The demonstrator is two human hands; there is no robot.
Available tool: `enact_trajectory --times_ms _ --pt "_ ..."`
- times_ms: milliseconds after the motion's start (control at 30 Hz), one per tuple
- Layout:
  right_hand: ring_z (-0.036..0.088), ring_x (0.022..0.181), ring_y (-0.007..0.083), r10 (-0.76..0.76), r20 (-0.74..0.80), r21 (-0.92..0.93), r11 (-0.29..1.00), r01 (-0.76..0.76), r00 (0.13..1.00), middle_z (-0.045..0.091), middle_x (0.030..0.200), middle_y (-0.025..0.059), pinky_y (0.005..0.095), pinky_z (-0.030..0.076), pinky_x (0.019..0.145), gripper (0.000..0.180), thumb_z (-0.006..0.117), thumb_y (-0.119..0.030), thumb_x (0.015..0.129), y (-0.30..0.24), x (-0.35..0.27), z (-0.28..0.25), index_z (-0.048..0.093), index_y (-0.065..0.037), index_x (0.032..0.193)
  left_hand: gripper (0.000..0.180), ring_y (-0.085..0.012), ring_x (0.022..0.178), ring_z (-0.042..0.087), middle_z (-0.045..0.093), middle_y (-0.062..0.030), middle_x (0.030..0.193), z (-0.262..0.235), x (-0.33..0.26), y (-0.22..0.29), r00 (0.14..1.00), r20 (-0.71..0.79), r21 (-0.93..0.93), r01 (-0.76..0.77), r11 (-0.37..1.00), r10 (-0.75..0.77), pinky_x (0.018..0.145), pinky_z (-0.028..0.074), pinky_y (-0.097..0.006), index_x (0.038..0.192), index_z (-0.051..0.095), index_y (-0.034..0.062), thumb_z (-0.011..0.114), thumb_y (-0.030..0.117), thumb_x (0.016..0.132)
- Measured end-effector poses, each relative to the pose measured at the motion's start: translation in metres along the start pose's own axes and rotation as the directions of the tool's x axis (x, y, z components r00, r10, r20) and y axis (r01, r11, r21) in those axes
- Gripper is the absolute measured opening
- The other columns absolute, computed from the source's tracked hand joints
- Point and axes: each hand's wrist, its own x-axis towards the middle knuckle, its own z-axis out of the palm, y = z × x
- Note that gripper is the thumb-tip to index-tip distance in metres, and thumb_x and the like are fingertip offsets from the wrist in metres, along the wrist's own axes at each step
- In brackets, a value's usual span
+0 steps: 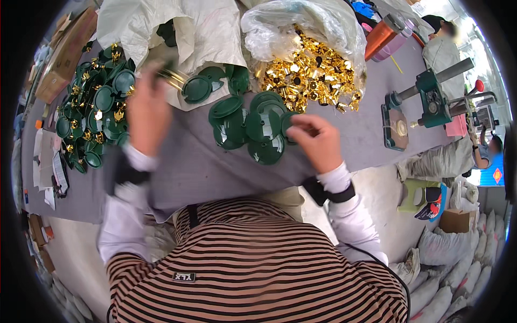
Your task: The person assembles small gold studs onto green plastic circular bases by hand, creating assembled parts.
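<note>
My left hand [148, 110] is raised at the left of the table and smeared by motion. By its fingertips is a blurred dark shape with gold streaks [173, 79]; whether the hand holds it I cannot tell. My right hand [319, 141] is closed, thumb and fingertips on the edge of a round green plastic lid [287, 125]. Beside it, several glossy green lids [264, 126] overlap in a loose group. At the far left lies a heap of green lids with gold clips on them [102, 102].
A clear plastic bag [264, 32] spills gold metal clips [312, 75] at the back. A white sack [210, 32] has more green lids [196, 89] at its mouth. A green hand press [431, 99] and an orange tumbler [383, 35] stand right. Cardboard [64, 56] lies far left.
</note>
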Motion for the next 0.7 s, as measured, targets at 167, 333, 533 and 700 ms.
enact_trajectory --times_ms 167,333,533,700 --pt "0.064 0.070 0.0200 -0.444 -0.035 -0.467 0.799 0.379 0.895 0.066 0.081 0.0116 0.0292 0.051 0.065 0.016 0.069 -0.006 0.078 0.034 0.050 -0.025 0.070 -0.004 0.093 0.040 -0.0331 0.106 0.061 0.061 -0.0191 0.119 -0.056 0.075 -0.094 0.918 -0.250 0.434 -0.178 0.883 0.308 0.091 0.047 -0.038 0.125 0.054 0.0004 0.062 0.013 0.087" --pt "0.064 0.072 0.0282 -0.282 0.038 -0.335 0.900 0.278 0.959 0.066 0.083 0.0118 0.0339 0.052 0.068 0.016 0.071 -0.011 0.077 0.015 0.055 -0.005 0.070 -0.005 0.092 0.036 -0.0306 0.100 0.064 0.065 -0.0142 0.111 0.014 0.000 -0.006 0.894 0.442 -0.130 0.147 0.981 -0.076 0.086 0.049 -0.034 0.112 0.063 0.0026 0.069 0.023 0.083" --pt "0.062 0.085 0.0304 -0.397 0.185 -0.604 0.676 0.423 0.899 0.066 0.088 0.0088 0.0405 0.051 0.075 0.017 0.074 -0.017 0.073 0.027 0.061 0.020 0.070 -0.009 0.088 0.032 -0.0312 0.088 0.066 0.068 -0.0167 0.095 0.072 -0.043 -0.006 0.879 0.465 -0.292 0.042 0.956 0.104 0.078 0.051 -0.036 0.104 0.065 0.0004 0.070 0.022 0.081" --pt "0.061 0.082 0.0324 -0.363 0.159 -0.534 0.751 0.389 0.918 0.064 0.089 0.0114 0.0400 0.051 0.074 0.020 0.072 -0.011 0.073 0.025 0.063 0.014 0.069 -0.006 0.092 0.022 -0.0156 0.076 0.065 0.069 -0.0107 0.084 0.065 -0.034 0.004 0.886 0.379 -0.416 0.421 0.806 -0.267 0.067 0.049 -0.028 0.101 0.064 -0.0031 0.064 0.016 0.089"
